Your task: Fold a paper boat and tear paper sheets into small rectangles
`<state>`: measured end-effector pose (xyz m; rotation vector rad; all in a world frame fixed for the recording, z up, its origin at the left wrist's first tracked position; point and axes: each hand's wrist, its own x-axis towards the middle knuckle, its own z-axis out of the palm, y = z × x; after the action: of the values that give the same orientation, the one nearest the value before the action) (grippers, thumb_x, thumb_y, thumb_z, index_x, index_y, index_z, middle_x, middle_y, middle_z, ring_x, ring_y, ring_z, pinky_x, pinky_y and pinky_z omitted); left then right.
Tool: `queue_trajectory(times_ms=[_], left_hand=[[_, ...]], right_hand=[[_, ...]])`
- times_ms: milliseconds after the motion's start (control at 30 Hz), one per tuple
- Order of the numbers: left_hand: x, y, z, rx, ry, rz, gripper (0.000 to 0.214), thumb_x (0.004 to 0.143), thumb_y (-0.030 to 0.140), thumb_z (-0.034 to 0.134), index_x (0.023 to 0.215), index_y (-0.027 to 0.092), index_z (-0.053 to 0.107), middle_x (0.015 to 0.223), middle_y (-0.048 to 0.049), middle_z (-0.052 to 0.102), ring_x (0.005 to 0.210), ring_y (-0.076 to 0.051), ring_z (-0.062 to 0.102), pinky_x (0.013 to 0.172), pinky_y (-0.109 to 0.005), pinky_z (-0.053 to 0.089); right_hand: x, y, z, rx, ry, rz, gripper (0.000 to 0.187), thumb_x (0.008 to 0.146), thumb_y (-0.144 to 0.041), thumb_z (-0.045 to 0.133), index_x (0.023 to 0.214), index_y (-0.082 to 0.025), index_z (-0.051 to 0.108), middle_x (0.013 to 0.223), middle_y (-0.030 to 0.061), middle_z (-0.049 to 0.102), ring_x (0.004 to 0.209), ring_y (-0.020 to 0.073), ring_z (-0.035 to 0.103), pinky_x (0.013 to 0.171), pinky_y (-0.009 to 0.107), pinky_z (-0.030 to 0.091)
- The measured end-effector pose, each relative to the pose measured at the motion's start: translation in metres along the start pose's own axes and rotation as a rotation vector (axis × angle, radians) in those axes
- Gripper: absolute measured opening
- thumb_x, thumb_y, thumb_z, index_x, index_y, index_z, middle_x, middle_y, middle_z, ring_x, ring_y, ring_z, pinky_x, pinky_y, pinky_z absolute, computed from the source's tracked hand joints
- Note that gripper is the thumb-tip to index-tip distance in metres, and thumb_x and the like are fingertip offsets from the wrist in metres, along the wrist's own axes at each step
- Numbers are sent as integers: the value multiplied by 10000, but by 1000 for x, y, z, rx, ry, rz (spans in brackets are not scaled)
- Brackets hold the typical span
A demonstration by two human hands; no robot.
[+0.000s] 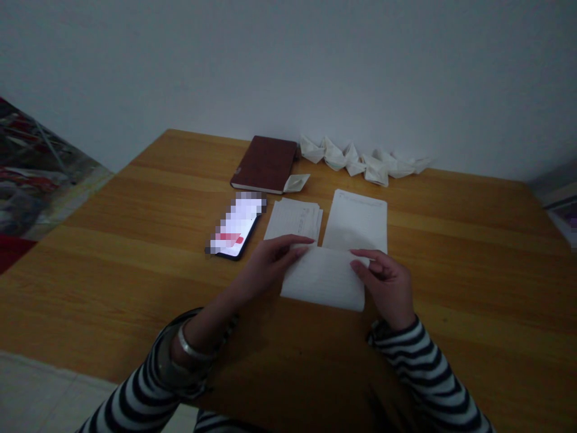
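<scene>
Paper with faint ruled lines (323, 281) spans the space between the two hands, near the front of the wooden tabletop (469, 288). Left hand (274, 261) pinches its upper left corner between thumb and fingers; right hand (390, 284) pinches the upper right corner the same way, its other fingers curled. Whether the lower edge touches the wood, I cannot tell. Just beyond lie a stack of small sheets (293, 218) with writing on top and, to its right, a longer loose sheet (356, 219). A phone (241, 225) with a lit screen, partly pixelated, lies left of the stack. Farther back is a dark reddish-brown notebook (268, 163), with a small folded paper piece (297, 183) at its near right corner. Right of the notebook, folded paper boats (333, 155) stand in a row along the wall (288, 66).
</scene>
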<state>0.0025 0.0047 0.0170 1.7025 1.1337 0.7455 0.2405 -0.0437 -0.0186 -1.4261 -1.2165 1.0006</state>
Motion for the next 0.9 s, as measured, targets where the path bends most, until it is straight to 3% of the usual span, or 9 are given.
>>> queue_trajectory(times_ms=[100,333,433,533,667,767,900], left_hand=[[-1,0,1,-44,-8,-24,304,891,335,595,1144,193,685,1031,-67,744,870,-170,656,763,-281,508],[-1,-4,-1,-54,-7,-70,266,845,336,652,1045,191,750,1021,-82,764,873,-192,684,805,-315,527],[-2,-6,-5,-18,-38,-56,271,835,331,658,1059,208,748,940,-65,779,751,-176,671,731,-303,535],[-3,-8,-9,44,-90,-27,301,858,322,618,1132,239,711,839,-27,781,643,-147,626,649,-276,524],[-4,-10,-12,44,-166,9,295,872,303,593,1133,229,709,971,-69,773,729,-175,663,688,-298,535],[-4,-11,-14,58,-171,-3,290,871,289,589,1125,228,713,1019,-80,759,753,-184,685,695,-304,541],[-3,-10,-17,72,-124,-25,278,859,263,603,1107,224,721,994,-74,767,730,-166,692,692,-281,543]], right_hand=[[0,-2,0,15,41,6,272,778,-382,711,951,-173,729,495,-100,260,463,70,200,458,221,149],[-2,-2,-2,-6,48,-31,228,781,-352,720,929,-178,733,488,-91,320,482,78,246,475,227,181],[0,-4,-5,-24,-13,-20,231,785,-365,711,911,-174,734,474,-88,349,471,76,254,462,221,188],[3,-6,-12,-74,-131,-12,237,781,-366,709,917,-175,747,466,-101,279,451,68,212,440,217,157],[7,-5,-21,-118,-228,-13,276,765,-365,722,971,-188,769,467,-100,270,444,65,219,422,212,170],[9,-3,-24,-101,-215,5,273,751,-370,738,949,-188,782,447,-81,404,427,65,314,409,200,253],[11,-3,-25,4,-125,59,238,735,-384,759,860,-183,785,639,21,703,546,139,598,511,259,488]])
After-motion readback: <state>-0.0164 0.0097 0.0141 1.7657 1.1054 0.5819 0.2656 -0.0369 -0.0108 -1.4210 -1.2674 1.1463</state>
